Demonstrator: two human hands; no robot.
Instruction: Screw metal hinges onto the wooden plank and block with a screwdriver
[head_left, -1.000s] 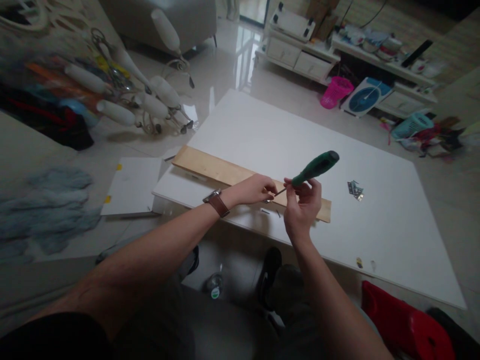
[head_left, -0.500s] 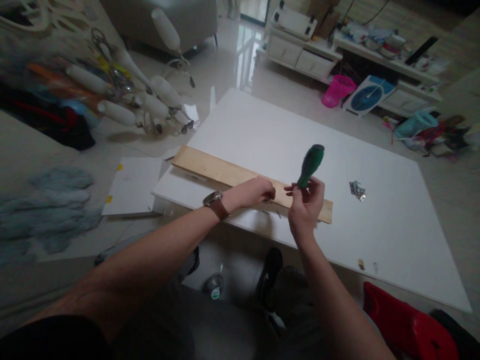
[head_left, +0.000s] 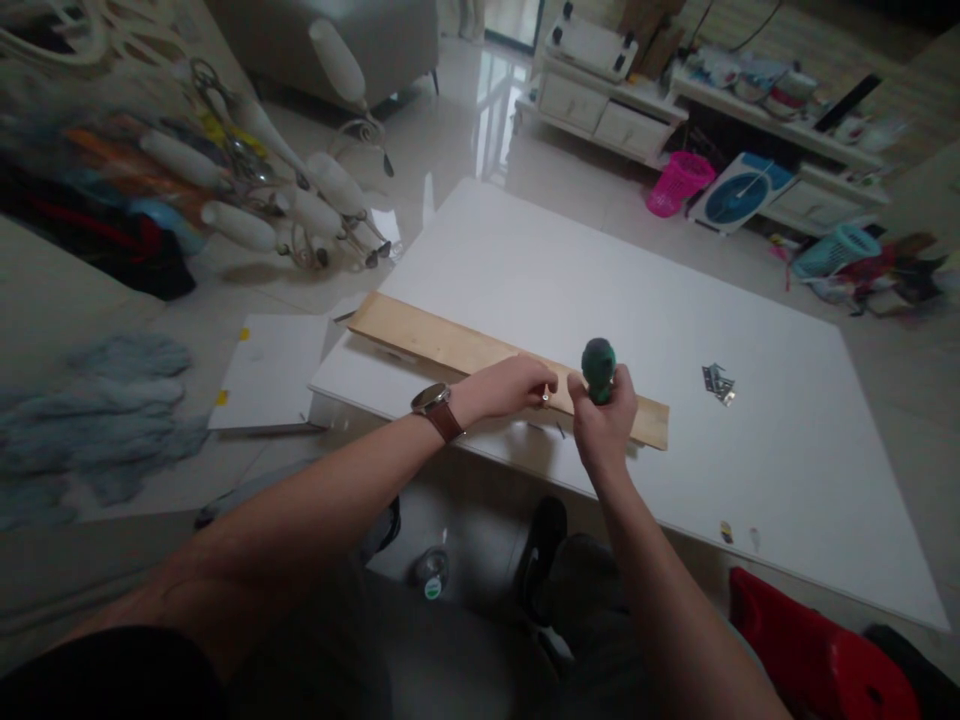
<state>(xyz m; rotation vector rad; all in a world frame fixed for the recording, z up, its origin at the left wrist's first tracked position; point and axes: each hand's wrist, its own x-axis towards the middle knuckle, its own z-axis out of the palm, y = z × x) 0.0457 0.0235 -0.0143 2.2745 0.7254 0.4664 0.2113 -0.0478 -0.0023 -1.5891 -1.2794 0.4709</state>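
My right hand (head_left: 604, 420) is closed round a green-handled screwdriver (head_left: 598, 367), whose butt end points up towards me. My left hand (head_left: 506, 385), with a brown-strapped watch on the wrist, pinches a small screw-like piece beside the screwdriver's tip; it is too small to name for sure. Both hands hover over the near end of a long pale wooden strip (head_left: 442, 340) that lies on a big white board (head_left: 637, 300).
A small heap of metal fittings (head_left: 718, 382) lies on the board right of my hands. A smaller white panel (head_left: 270, 370) sits on the floor at left, a red stool (head_left: 810, 650) at lower right, a white chandelier (head_left: 285, 190) on the floor beyond.
The screwdriver has swung from lying sideways to standing upright with its handle end towards me, and my right hand has dropped closer to the wooden strip. My left hand stayed put.
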